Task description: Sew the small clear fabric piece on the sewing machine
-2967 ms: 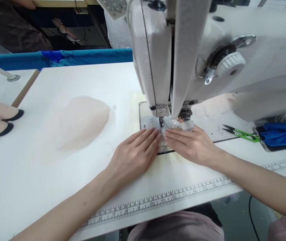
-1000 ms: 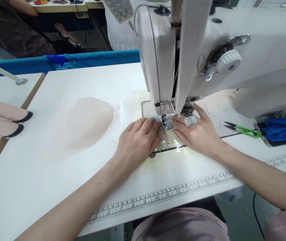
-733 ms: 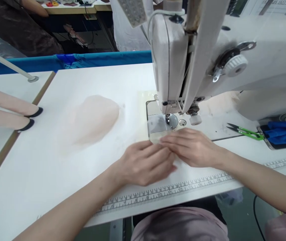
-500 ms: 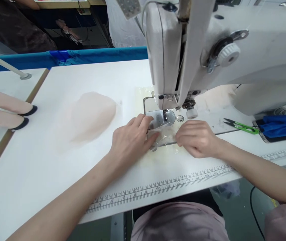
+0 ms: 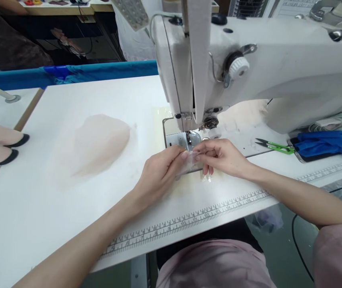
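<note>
I sit at a white sewing machine [image 5: 249, 68] on a white table [image 5: 69, 208]. My left hand [image 5: 159, 174] and my right hand [image 5: 223, 157] meet just in front of the needle plate [image 5: 179, 140]. Between their fingertips they pinch a small, thin, nearly clear piece of fabric [image 5: 190, 160], lifted slightly off the table. The presser foot [image 5: 189, 138] stands a little behind the fingers.
A pile of sheer pale pink fabric [image 5: 95, 140] lies to the left. Green thread snips [image 5: 274, 146] and a blue cloth [image 5: 327, 142] lie to the right. Two pale stocking-covered forms with black tips [image 5: 5, 146] rest at the far left. A printed ruler [image 5: 189, 220] runs along the table's front edge.
Both hands were flat at the presser foot, guiding the piece. They drew back from the needle, and now they pinch the small piece together in front of the plate.
</note>
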`<state>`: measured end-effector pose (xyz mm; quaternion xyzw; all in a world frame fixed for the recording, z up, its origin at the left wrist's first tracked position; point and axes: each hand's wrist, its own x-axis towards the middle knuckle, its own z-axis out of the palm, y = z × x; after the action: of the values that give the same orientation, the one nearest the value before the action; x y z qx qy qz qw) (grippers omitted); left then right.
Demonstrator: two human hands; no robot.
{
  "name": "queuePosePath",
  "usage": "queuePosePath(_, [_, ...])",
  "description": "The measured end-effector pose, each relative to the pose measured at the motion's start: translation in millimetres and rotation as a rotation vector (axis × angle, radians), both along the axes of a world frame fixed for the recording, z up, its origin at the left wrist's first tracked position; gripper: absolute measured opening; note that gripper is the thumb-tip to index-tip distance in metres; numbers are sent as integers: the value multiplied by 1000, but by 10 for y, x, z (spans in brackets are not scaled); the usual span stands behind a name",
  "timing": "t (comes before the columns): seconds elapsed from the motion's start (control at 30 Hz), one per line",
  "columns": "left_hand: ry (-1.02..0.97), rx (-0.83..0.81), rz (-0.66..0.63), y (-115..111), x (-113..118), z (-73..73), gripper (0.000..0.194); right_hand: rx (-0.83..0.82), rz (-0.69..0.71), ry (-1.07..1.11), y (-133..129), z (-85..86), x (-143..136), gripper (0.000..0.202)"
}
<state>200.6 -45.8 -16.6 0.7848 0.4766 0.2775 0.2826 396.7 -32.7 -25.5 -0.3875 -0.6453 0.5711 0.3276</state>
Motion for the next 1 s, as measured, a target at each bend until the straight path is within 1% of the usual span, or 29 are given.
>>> queuePosePath(0.03, [-19, -20, 6, 1, 6, -1, 34, 21, -22, -6, 10, -9, -6, 14])
queuePosePath(0.13, [-29, -65, 44, -1, 12, -15, 35, 149, -125, -80, 18, -38, -24, 14])
queuePosePath(0.23, [-3, 9, 79, -37, 30, -1, 33, 277, -216, -161, -3, -60, -41, 15])
queuePosePath(0.3, [27, 12, 92, -79, 59, 30, 40, 304, -235, -199, -22, -71, -46, 17])
queuePosePath(0.33, [44, -29, 98, -99, 78, 49, 42, 302, -237, -216, -31, -75, -47, 17])
queuePosePath(0.4, [46, -156, 111, -126, 110, 82, 38, 297, -237, -232, -45, -80, -46, 18])
queuePosePath(0.47, [-29, -279, 116, -126, 128, 106, 28, 297, -233, -224, -56, -78, -46, 19])
queuePosePath(0.53, [-137, -384, 110, -108, 129, 120, 24, 294, -232, -208, -65, -66, -52, 21])
queuePosePath(0.6, [-205, -483, 94, -89, 124, 125, 28, 272, -219, -194, -75, -47, -63, 25])
queuePosePath(0.67, [-227, -540, 76, -87, 127, 123, 37, 233, -187, -163, -87, -27, -72, 30])
queuePosePath(0.73, [-230, -552, 61, -101, 139, 111, 41, 193, -146, -122, -100, -17, -77, 34])
queuePosePath(0.8, [-234, -534, 54, -124, 154, 92, 38, 177, -121, -105, -111, -19, -76, 36])
queuePosePath(1.0, [-211, -424, 65, -128, 135, 41, 13, 279, -163, -184, -113, -20, -72, 43])
